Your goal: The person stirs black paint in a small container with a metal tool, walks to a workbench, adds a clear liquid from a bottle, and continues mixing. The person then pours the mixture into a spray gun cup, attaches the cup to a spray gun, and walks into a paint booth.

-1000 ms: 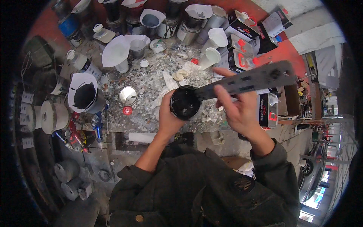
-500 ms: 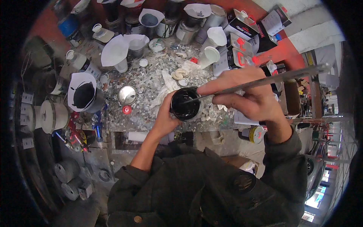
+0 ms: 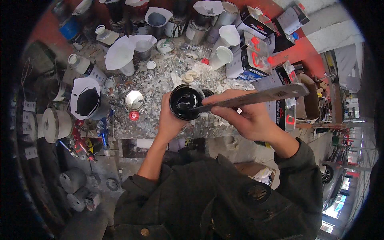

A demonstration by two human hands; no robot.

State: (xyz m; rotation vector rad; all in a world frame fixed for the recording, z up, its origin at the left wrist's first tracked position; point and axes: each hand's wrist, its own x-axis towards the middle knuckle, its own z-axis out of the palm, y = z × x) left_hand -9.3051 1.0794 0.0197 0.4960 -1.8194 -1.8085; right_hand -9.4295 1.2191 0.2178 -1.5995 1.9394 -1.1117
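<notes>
Jkt (image 3: 172, 196) is dk w/ brassy btn (image 3: 145, 231) (plus rnd patch (image 3: 257, 193)).

With twelve straight ahead and the cup (image 3: 176, 105) as our centre, we find the left hand (image 3: 169, 117) against its eight o'clock side and the right hand (image 3: 250, 116) at three. The strip (image 3: 256, 97) runs from inside the cup across the right hand toward three. On the bench (image 3: 154, 86) we have a tin (image 3: 134, 100) at nine, a cap (image 3: 134, 115) at that tin's six, a paper funnel (image 3: 120, 54) at ten, a tilted cup (image 3: 221, 58) at one, and jugs (image 3: 253, 60) at two.
</notes>
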